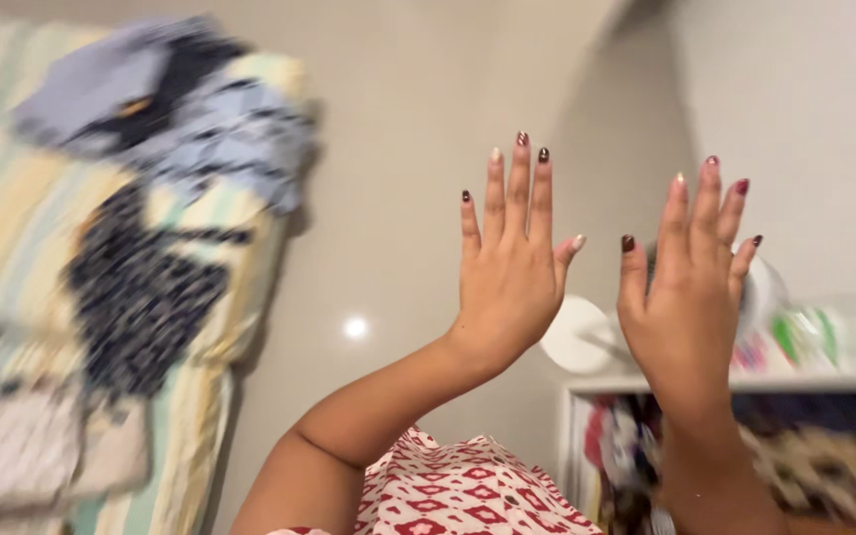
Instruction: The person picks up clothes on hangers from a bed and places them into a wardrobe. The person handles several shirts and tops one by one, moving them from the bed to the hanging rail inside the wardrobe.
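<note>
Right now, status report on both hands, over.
Left hand open, fingers spread, holding nothing. Right hand open, empty, in front of a white round object on the shelf. Clothes on the bed, untouched.

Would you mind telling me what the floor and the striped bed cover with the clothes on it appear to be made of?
The floor looks like glossy beige tile or polished stone: it mirrors a small bright light spot. The striped bed cover seems soft woven fabric, matte, in pale yellow and green bands. The clothes on it look like limp cloth, blue-grey and dark patterned, though motion blur leaves the weave unclear.
</note>
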